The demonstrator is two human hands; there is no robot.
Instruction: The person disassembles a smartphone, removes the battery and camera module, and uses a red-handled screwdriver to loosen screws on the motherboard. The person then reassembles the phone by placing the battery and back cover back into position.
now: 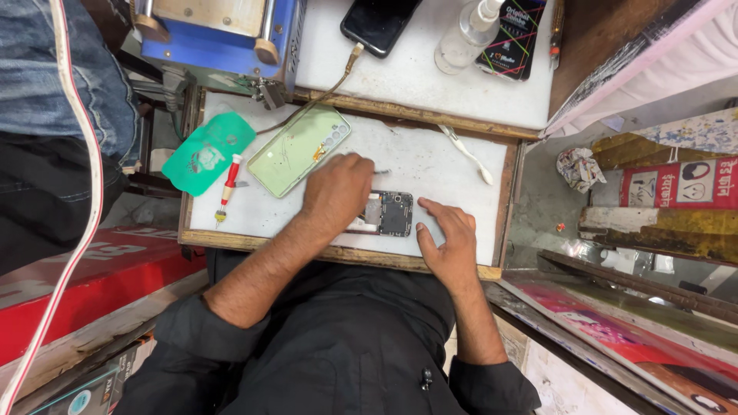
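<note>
- Left hand [336, 188] lying knuckles up on the white table [430, 165], fingers curled narrow around a thin metal tool [380, 171] whose tip sticks out to the right; forearm coming in slanted from the lower left, black sleeve pushed up past the elbow.
- Right hand [450, 240] resting flat and open on the table, holding nothing, forefinger stretched toward the dark circuit board [393, 213] and just beside its right edge.
- Circuit board lying flat near the front edge of the table, between the two hands, its left part covered by the left hand.
- One pale green phone back cover [298, 149] lying slanted just behind the left hand, partly hidden by the knuckles.
- One red-handled screwdriver [228, 187] and one green mat [207, 152] at the left side, well apart from the board.
- One white plastic pry tool [466, 152] behind the right hand.
- On the upper shelf: one black phone [378, 23] with a cable, one clear spray bottle [465, 34], one dark printed package [513, 38].
- One blue machine [219, 34] at the upper left.
- Nothing lying between the right hand and the board.
</note>
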